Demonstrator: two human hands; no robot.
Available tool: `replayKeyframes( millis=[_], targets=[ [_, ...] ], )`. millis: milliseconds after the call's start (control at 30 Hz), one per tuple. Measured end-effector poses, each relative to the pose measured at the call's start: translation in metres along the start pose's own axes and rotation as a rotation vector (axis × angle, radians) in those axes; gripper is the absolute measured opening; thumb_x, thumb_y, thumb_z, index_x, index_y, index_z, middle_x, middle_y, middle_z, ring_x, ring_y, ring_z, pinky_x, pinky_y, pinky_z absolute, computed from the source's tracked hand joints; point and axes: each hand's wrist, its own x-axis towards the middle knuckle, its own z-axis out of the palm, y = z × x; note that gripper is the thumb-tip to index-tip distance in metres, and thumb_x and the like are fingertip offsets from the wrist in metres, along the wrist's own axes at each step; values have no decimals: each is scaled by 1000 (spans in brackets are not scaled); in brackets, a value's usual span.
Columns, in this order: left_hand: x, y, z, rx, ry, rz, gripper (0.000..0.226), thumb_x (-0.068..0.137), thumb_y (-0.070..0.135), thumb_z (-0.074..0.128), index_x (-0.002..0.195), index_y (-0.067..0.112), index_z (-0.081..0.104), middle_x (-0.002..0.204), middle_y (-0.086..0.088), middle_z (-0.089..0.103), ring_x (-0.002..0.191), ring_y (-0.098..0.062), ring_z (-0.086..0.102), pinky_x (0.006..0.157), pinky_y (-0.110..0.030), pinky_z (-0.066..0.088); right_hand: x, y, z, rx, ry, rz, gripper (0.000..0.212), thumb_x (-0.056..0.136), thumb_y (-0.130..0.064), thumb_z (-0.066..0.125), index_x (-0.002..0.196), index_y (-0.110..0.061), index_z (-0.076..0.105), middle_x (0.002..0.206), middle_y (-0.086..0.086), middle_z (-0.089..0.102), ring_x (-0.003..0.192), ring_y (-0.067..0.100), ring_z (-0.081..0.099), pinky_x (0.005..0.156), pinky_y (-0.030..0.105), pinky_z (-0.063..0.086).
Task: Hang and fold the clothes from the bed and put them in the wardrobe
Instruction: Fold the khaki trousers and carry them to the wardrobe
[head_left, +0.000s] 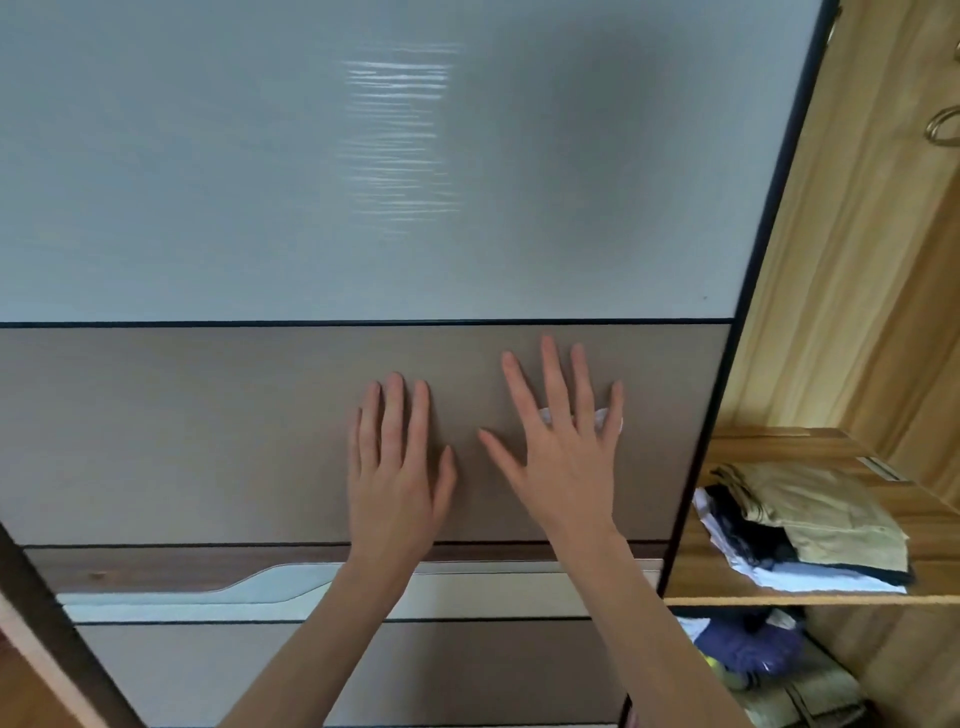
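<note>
From the head cam, both palms are lying flat on the sliding wardrobe door (260, 441), on its brown middle panel just under the pale grey upper panel (311, 156). The left hand (397, 483) is pressing with its fingers straight and close together, holding nothing. The right hand (566, 457) is sitting just beside it, nearer the door's dark edge, fingers straight and fanned out, also gripping nothing; a small white patch (605, 418) on the door is peeking out from under those fingers, can't tell what it is. Past the door's edge, the wardrobe is standing open, and a stack of folded clothes (800, 525) is lying on the wooden shelf (831, 600), khaki piece on top. Below that shelf, a blue bundle (748, 647) is sitting among other stuff.
</note>
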Motion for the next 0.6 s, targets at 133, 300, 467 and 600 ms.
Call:
replayKeyframes(
  millis=[133,300,467,600],
  targets=[
    [0,8,6,-24,2,-25,70,103,31,56,161,3,30,169,-22,24,158,-41,18,123,-60,28,0,7,4,5,45,11,77,99,-70,49,164,-36,24,174,2,13,161,29,12,122,68,17],
    [0,21,11,-32,-10,-9,73,102,33,57,162,5,27,170,-20,22,159,-40,17,125,-58,24,-3,25,2,-10,98,-1,74,99,-70,49,162,-35,30,172,3,20,159,29,18,120,67,23],
    [1,45,14,-48,-18,-4,73,102,34,57,163,7,28,170,-18,22,158,-39,18,127,-56,22,-7,51,0,-17,85,1,76,99,-70,50,163,-34,30,172,5,20,159,31,18,119,68,23],
    [3,72,20,-63,-13,-6,71,102,35,56,162,8,30,170,-17,24,158,-38,21,126,-56,23,-10,78,-2,-37,79,9,77,99,-70,50,163,-33,28,172,6,18,159,31,16,119,69,23]
  ],
)
